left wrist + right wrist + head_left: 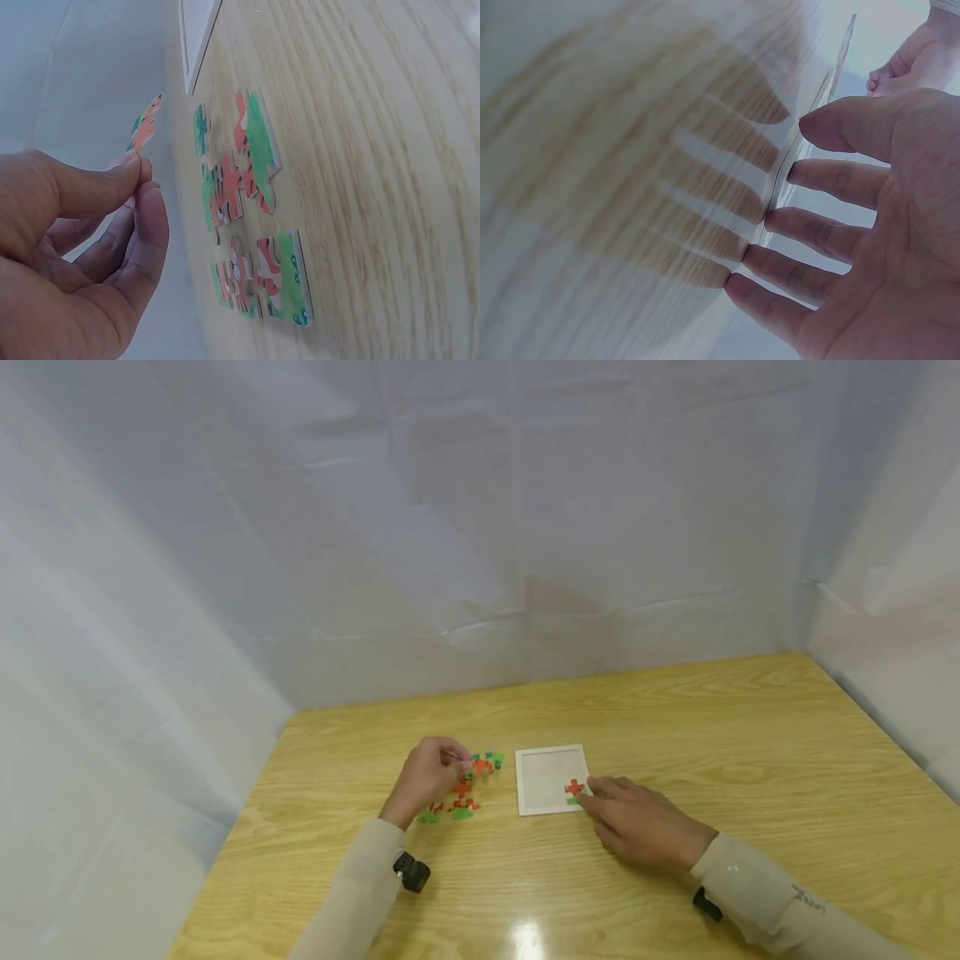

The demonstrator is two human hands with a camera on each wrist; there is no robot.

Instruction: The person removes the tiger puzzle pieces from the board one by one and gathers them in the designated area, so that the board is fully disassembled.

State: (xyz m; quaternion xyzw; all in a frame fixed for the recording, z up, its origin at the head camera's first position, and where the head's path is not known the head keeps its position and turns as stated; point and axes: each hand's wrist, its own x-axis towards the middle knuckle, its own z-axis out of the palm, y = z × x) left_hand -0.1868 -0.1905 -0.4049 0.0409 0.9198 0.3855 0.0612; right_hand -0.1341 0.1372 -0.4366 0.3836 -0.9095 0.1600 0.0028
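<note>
My left hand (429, 775) pinches a red and green jigsaw piece (145, 126) by its edge between thumb and fingertips, raised off the table. Below it lie several loose jigsaw pieces (259, 139), red, white and green, some overlapping in the left wrist view. To their right a square white puzzle tray (519, 789) lies flat. Inside its lower right corner sits a red piece (574, 787) with green beneath it. My right hand (647, 825) is at the tray's right edge, fingers spread and fairly straight, fingertips down at the tabletop in the right wrist view.
The wood-grain table (712, 735) reaches back to a hanging white sheet (480, 527). More sheeting (892, 635) hangs along the right side and on the left. Dark wrist cameras (412, 872) sit at both sleeves.
</note>
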